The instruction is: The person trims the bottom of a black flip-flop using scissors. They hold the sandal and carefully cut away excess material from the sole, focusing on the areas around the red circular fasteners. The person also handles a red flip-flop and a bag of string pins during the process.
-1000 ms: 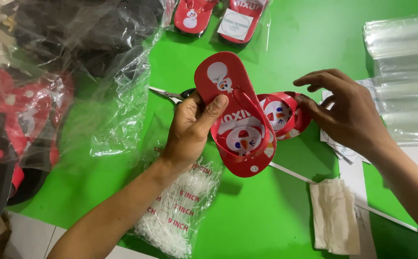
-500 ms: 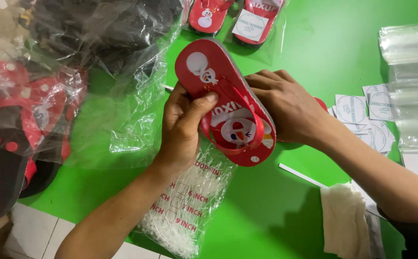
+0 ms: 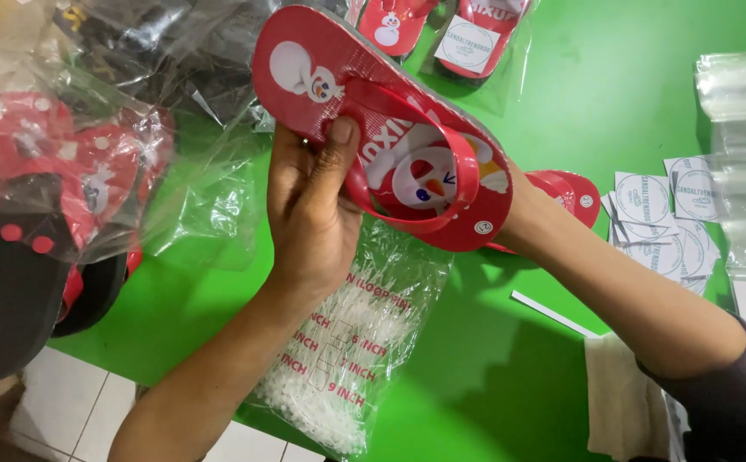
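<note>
Left hand (image 3: 309,214) grip pinching red sandal (image 3: 381,128), right hand's grip hidden behind it.

On my green table (image 3: 612,94) lies a clear bag of white loop pins (image 3: 347,351); round-printed white labels (image 3: 660,214) sit near stacked clear sleeves (image 3: 745,162); bagged red sandals (image 3: 441,34) lie ahead; a cloth (image 3: 625,402) lies nearby.

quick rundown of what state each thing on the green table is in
left hand: gripping the red sandal, thumb on its strap
right hand: mostly hidden behind the sandal
red sandal: held up, tilted, sole facing the camera
second sandal: flat on the green table
bag of white loop pins: lying flat
round-print labels: loosely piled
</note>
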